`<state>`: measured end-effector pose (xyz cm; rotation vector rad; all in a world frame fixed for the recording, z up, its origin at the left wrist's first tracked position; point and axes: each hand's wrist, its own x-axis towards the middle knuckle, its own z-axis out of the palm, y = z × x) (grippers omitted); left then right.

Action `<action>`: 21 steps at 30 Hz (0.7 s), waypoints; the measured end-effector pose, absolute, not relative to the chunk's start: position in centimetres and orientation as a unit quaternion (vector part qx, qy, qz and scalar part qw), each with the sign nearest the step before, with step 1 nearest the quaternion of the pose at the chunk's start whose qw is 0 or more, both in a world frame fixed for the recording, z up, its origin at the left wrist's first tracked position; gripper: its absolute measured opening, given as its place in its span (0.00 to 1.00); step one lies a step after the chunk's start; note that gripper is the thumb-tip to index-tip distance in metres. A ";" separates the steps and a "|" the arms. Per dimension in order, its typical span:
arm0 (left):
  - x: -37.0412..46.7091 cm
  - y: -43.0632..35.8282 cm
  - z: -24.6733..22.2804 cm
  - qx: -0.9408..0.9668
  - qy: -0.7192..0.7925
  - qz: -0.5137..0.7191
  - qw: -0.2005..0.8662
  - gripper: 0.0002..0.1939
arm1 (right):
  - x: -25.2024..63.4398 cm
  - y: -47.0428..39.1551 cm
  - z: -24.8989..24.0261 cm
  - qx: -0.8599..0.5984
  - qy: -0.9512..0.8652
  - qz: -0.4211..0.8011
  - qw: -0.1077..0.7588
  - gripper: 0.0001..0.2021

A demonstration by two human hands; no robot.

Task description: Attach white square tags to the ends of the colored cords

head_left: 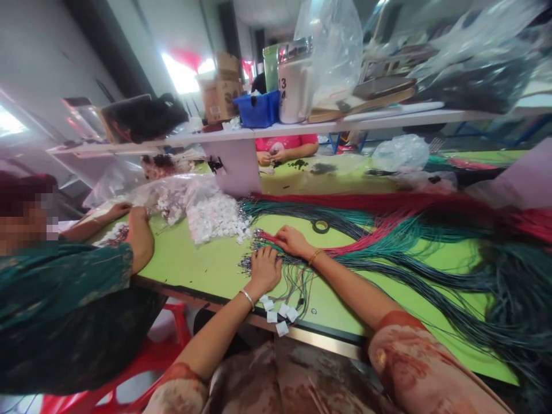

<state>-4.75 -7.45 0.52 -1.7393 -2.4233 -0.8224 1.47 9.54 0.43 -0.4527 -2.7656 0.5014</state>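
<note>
Long bundles of thin red, green and black wires lie along the bench, with metal-tipped ends gathered at the left. My left hand [265, 269] lies over the black and green wire ends [245, 264], fingers stretched out and slightly bent. Just beyond it, my right hand [295, 241] has its fingers curled round the red wires [269, 237] near their tips; the fingertips are partly hidden. Several white connectors [282, 328] on thin wires hang at the bench's front edge, below my left hand.
A clear bag of white connectors [211, 218] spills onto the green bench [190, 264]. A tape roll [320, 226] lies beyond my right arm. On the shelf [185, 140] stand a blue bin [257, 109] and a white mug [294, 86]. Co-workers sit at left and opposite.
</note>
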 end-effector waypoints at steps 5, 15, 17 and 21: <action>-2.5 -9.5 -0.1 -0.593 -0.772 -0.228 0.021 0.12 | 4.3 8.8 -0.1 -0.088 -0.964 0.207 0.141 0.15; 1.4 -11.5 2.4 -0.661 -0.746 -0.076 0.008 0.20 | 3.6 9.2 0.2 -0.224 -0.947 0.171 0.152 0.18; 3.0 -12.2 2.4 -0.710 -0.698 -0.083 -0.040 0.16 | 3.5 9.2 0.2 -0.242 -0.944 0.169 0.149 0.18; 3.7 -12.8 2.5 -0.748 -0.641 -0.155 -0.073 0.13 | 3.5 9.2 0.2 -0.253 -0.942 0.166 0.143 0.17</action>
